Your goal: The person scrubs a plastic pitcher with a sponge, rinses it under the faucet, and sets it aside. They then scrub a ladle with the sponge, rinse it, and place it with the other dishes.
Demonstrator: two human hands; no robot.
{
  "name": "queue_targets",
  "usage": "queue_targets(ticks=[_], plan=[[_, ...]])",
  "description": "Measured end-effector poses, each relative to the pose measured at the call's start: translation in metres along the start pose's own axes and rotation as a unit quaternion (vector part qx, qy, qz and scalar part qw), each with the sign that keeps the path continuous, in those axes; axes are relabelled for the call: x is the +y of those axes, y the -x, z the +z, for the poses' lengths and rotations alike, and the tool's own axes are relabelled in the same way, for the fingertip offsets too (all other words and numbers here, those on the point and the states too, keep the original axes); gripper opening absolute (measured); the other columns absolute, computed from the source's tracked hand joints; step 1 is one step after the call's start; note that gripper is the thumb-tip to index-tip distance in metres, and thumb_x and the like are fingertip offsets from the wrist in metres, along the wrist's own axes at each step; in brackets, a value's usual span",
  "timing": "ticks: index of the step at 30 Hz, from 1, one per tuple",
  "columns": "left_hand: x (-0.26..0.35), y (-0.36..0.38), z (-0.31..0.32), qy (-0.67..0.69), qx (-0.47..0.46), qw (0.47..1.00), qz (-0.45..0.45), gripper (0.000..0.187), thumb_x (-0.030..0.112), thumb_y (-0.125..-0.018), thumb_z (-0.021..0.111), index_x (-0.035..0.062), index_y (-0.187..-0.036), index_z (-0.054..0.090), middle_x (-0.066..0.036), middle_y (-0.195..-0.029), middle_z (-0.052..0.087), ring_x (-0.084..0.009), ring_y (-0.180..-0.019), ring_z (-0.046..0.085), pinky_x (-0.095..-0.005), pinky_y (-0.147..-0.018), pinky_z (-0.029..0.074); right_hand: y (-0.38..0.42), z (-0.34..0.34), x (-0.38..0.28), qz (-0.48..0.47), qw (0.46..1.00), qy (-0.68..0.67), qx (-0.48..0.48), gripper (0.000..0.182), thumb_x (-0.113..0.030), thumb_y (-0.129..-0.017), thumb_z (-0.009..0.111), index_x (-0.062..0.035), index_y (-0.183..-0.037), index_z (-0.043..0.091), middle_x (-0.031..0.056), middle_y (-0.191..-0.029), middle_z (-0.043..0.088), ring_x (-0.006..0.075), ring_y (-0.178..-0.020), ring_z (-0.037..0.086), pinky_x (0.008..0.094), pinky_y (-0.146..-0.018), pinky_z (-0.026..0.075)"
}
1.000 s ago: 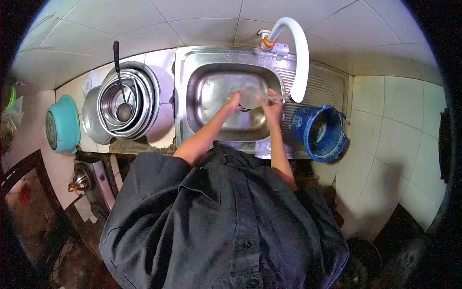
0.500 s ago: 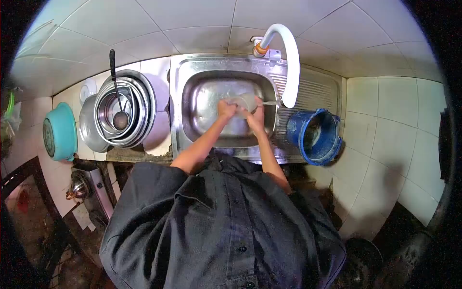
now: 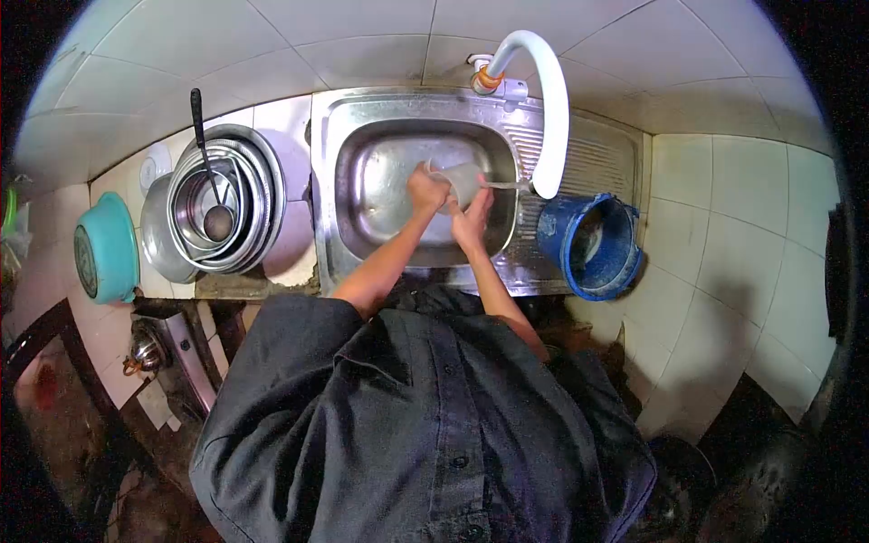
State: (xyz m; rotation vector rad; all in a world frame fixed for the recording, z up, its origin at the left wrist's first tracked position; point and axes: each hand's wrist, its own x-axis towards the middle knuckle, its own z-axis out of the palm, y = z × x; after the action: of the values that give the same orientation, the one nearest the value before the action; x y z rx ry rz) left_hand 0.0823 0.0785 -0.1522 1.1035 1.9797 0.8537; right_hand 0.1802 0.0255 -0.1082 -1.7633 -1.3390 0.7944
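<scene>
Over the steel sink basin (image 3: 385, 195), both hands hold a pale, cup-shaped vessel (image 3: 463, 182), tilted on its side. My left hand (image 3: 427, 189) is closed at its left end, with the fingers partly hidden at the rim. Supporting it from below and the right is my right hand (image 3: 472, 220), fingers curled round the vessel. A thin stream of water (image 3: 507, 185) runs from the white curved faucet (image 3: 550, 118) toward the vessel's right side.
Left of the sink stand nested metal pots and basins (image 3: 262, 204) with a black-handled ladle (image 3: 217, 222) inside. A teal basin (image 3: 113, 249) leans farther left. On the ribbed drainboard (image 3: 588, 163) side, a blue bucket (image 3: 602, 246) lies tipped near the tiled wall (image 3: 706, 217).
The vessel has turned in my hands, and its side now shows more plainly. My right hand has shifted slightly left and under it. The whole view has moved a little.
</scene>
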Motion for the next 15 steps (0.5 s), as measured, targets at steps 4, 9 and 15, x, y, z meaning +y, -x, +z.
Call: queue_targets(ticks=[4, 9, 15], plan=[[-0.001, -0.006, -0.016, 0.019, -0.116, 0.993, 0.030, 0.038, 0.013, -0.060, 0.075, 0.0030, -0.096, 0.066, -0.015, -0.086, 0.069, -0.0266, -0.079, 0.068, -0.0365, -0.075, 0.053, -0.006, -0.010, 0.004, 0.007, 1.000, -0.002, -0.030, 0.068, -0.007, -0.082, 0.065, -0.0101, -0.143, 0.036, 0.0194, -0.142, 0.035, 0.0352, -0.132, 0.033, 0.0436, -0.111, 0.026], [-0.053, -0.018, 0.002, 0.143, -0.235, 0.958, 0.084, 0.036, 0.003, -0.072, 0.067, 0.0001, -0.108, 0.064, -0.014, -0.095, 0.069, -0.0206, -0.085, 0.067, -0.0323, -0.080, 0.053, -0.009, -0.020, 0.002, -0.054, 0.997, 0.017, -0.058, 0.063, -0.008, -0.084, 0.060, -0.0097, -0.143, 0.038, 0.0236, -0.140, 0.040, 0.0412, -0.129, 0.036, 0.0450, -0.108, 0.030], [-0.029, -0.003, -0.026, 0.058, -0.170, 0.977, 0.114, 0.037, 0.003, -0.079, 0.060, -0.0001, -0.115, 0.063, -0.016, -0.094, 0.070, -0.0203, -0.083, 0.067, -0.0319, -0.076, 0.053, -0.021, -0.031, -0.007, -0.128, 0.980, 0.088, -0.127, 0.059, -0.015, -0.083, 0.062, -0.0037, -0.138, 0.044, 0.0246, -0.140, 0.043, 0.0387, -0.130, 0.042, 0.0423, -0.106, 0.037]])
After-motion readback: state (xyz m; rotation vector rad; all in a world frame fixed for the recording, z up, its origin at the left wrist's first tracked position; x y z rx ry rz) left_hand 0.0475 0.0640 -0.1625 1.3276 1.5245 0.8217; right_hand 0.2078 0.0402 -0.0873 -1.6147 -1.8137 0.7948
